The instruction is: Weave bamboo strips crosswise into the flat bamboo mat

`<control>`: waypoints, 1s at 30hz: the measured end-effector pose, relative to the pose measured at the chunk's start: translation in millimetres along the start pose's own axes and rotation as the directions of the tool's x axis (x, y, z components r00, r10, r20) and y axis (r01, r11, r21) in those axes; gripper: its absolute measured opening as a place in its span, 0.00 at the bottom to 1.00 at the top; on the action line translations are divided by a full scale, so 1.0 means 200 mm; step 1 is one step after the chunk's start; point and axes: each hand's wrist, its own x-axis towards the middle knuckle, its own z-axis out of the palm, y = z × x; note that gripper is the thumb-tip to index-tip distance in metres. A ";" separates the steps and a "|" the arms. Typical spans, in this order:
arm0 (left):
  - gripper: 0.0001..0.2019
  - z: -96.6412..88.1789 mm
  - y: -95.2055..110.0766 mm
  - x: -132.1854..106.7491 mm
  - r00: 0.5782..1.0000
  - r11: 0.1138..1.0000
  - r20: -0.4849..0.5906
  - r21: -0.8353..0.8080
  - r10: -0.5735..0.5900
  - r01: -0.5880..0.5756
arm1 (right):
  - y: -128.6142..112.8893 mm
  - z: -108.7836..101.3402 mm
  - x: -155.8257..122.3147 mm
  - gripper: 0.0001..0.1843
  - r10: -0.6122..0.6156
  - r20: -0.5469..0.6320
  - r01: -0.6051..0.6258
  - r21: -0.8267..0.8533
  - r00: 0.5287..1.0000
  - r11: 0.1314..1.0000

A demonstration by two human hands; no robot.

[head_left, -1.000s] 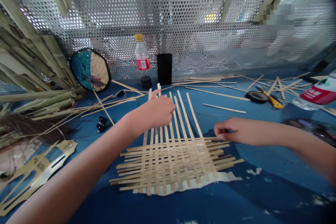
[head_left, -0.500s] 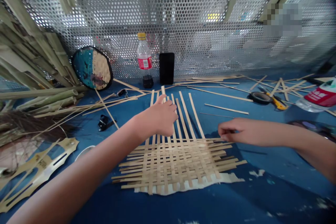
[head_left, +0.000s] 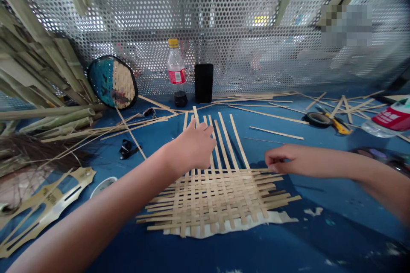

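Observation:
A half-woven mat of pale bamboo strips (head_left: 218,196) lies on the blue table (head_left: 320,204), over a white sheet whose edge shows at the front. Several upright strips (head_left: 224,136) stick out past the woven part toward the back. My left hand (head_left: 192,147) rests curled over the left upright strips, fingers closed around one or two of them. My right hand (head_left: 286,160) sits at the mat's right edge, its fingertips pinched on the end of a crosswise strip.
Along the perforated metal wall stand a water bottle (head_left: 175,70), a black phone (head_left: 203,82) and a woven fan (head_left: 112,82). Bamboo stalks (head_left: 48,115) are piled at left. Loose strips, a tape roll (head_left: 314,118), a yellow cutter (head_left: 336,123) and another bottle (head_left: 392,118) lie at right.
My left hand slid a little back toward me along the upright strips. The right hand has stayed at the mat's right edge.

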 end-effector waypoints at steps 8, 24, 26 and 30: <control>0.17 0.03 0.05 -0.04 0.997 0.996 -0.038 0.055 -0.066 0.068 | 0.00 -0.03 -0.01 0.14 0.037 0.024 -0.038 0.044 0.999 0.998; 0.15 -0.07 0.03 -0.08 0.999 1.000 -0.040 0.016 0.007 -0.007 | -0.14 0.08 0.07 0.21 -0.057 -0.071 0.056 -0.014 0.996 0.998; 0.17 -0.04 0.02 -0.07 0.999 1.000 -0.050 -0.005 0.012 -0.012 | -0.13 0.08 0.07 0.21 -0.055 -0.059 0.055 -0.009 0.997 0.998; 0.29 0.05 -0.04 -0.03 0.981 0.990 -0.134 -0.017 -0.138 0.137 | -0.10 0.08 0.07 0.24 -0.039 -0.064 0.037 -0.031 0.997 0.999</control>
